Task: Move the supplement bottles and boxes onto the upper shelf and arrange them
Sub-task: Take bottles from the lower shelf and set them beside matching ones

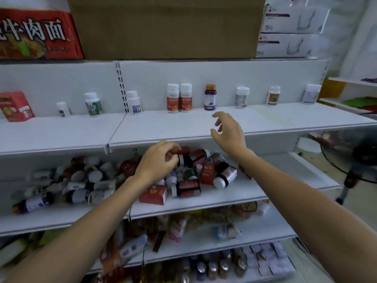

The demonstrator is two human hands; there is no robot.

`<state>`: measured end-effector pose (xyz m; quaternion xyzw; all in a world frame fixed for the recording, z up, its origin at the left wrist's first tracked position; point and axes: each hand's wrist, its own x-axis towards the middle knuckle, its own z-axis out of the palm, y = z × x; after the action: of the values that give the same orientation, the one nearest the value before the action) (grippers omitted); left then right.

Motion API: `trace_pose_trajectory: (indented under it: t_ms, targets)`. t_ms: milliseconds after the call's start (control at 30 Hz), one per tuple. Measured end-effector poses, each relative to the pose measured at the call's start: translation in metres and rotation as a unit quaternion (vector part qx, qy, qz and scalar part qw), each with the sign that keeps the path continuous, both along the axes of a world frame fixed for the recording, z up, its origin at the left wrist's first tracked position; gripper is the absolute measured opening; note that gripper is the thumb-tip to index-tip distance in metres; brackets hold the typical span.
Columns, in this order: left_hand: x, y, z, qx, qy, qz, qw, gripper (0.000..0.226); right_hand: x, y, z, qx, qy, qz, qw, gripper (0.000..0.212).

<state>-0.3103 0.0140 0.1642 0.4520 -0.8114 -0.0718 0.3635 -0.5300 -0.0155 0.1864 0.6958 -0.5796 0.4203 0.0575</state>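
Bottle: a red-labelled bottle (185,150) lies on its side on top of the heap, its long axis running left to right across the shelf. Fingers cover its left end, so I cannot tell which way the cap points.
Left hand: the left hand (157,162) reaches into the heap from the front, with curled fingertips pinching the bottle's left end.
Right hand: the right hand (228,131) is above and to the right of the bottle and well apart from it. It hovers over the front edge of the upper shelf (275,119), fingers loosely spread and holding nothing.
Heap: the pile of bottles and boxes (102,180) covers the lower shelf (255,193) — most bottles lie flat, pointing every way. A small red box (153,194) sits at the front, under the left wrist.
Arranged row: along the back of the upper shelf stand two red-labelled white bottles (179,98) touching side by side, with a purple bottle (210,98) just to their right — all upright, caps up.
Far left: a red carton (16,106) stands tilted on the same shelf.
Above: a cardboard box (163,27) sits on the top ledge.
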Motion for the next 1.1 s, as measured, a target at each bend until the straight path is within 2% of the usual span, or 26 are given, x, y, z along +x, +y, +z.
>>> trace_pose_trajectory:
  t_ms: [300, 433, 533, 633, 733, 833, 900, 1000, 1100]
  targets:
    - [-0.009, 0.034, -0.05, 0.091, -0.035, -0.006, 0.995, 0.025, -0.015, 0.049, -0.044, 0.081, 0.04, -0.032, 0.995, 0.025]
    - [-0.015, 0.032, -0.073, 0.12, -0.04, 0.003, 0.992, 0.026, -0.037, 0.045, -0.062, 0.13, 0.016, -0.07, 0.989, 0.022]
    - [-0.022, 0.024, -0.096, 0.153, -0.007, 0.036, 0.987, 0.024, -0.055, 0.04, -0.086, 0.163, 0.012, -0.102, 0.981, 0.02]
    - [-0.036, 0.013, -0.123, 0.25, 0.064, 0.09, 0.962, 0.028, -0.073, 0.028, -0.11, 0.215, 0.038, -0.1, 0.971, 0.014]
    - [-0.056, -0.003, -0.154, 0.389, 0.114, 0.141, 0.903, 0.041, -0.092, 0.001, -0.128, 0.255, 0.056, -0.09, 0.961, 0.015]
    - [-0.077, -0.028, -0.172, 0.479, 0.202, 0.204, 0.829, 0.049, -0.105, -0.028, -0.142, 0.282, 0.08, -0.072, 0.953, 0.031]
    - [-0.092, -0.045, -0.171, 0.519, 0.334, 0.244, 0.749, 0.048, -0.111, -0.045, -0.153, 0.308, 0.102, -0.049, 0.945, 0.041]
    - [-0.114, -0.071, -0.164, 0.577, 0.499, 0.254, 0.594, 0.052, -0.12, -0.073, -0.167, 0.313, 0.15, 0.0, 0.938, 0.048]
    - [-0.129, -0.096, -0.168, 0.59, 0.554, 0.283, 0.515, 0.065, -0.124, -0.097, -0.17, 0.329, 0.207, 0.027, 0.921, 0.06]
